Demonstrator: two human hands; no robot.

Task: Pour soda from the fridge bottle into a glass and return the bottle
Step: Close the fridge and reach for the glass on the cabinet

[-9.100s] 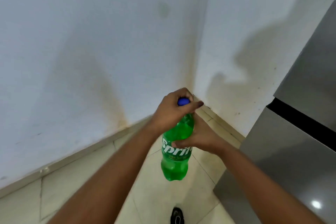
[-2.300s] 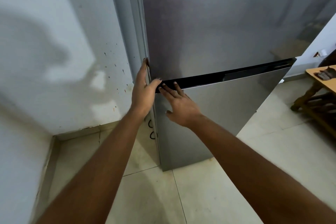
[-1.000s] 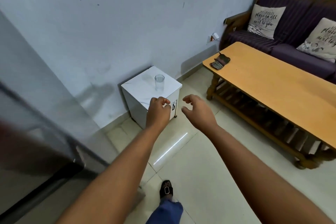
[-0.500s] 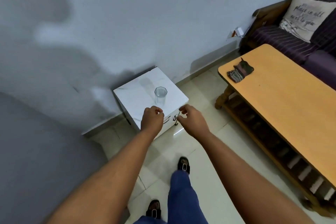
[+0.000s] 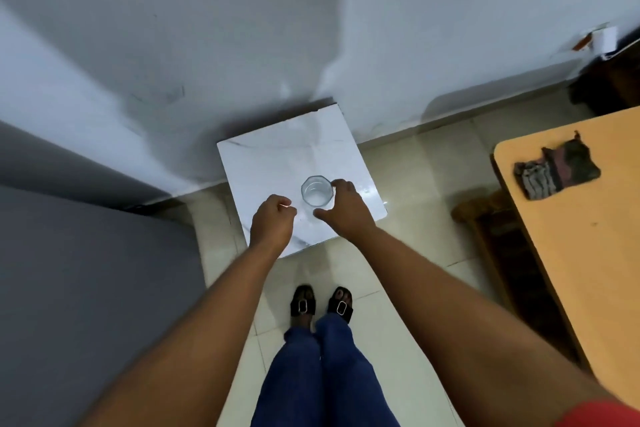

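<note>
A clear faceted glass point(image 5: 317, 191) stands upright on the white marble-look top of a small cabinet point(image 5: 277, 163) against the wall. My right hand point(image 5: 346, 210) is curled around the glass's right side, thumb and forefinger apart and close to it; I cannot tell whether they grip it. My left hand point(image 5: 272, 220) hovers just left of the glass, its fingers closed in a loose fist with nothing in it. The soda bottle is not in view. The grey fridge point(image 5: 86, 288) fills the left side.
A wooden coffee table point(image 5: 585, 253) with a folded dark cloth point(image 5: 556, 172) on it stands at the right. My feet in black sandals point(image 5: 322, 302) are on the pale tiled floor in front of the cabinet. A wall runs behind the cabinet.
I have stepped up to the cabinet and now look straight down on it. My right hand has reached forward to the glass's side, and my left hand has come close beside it.
</note>
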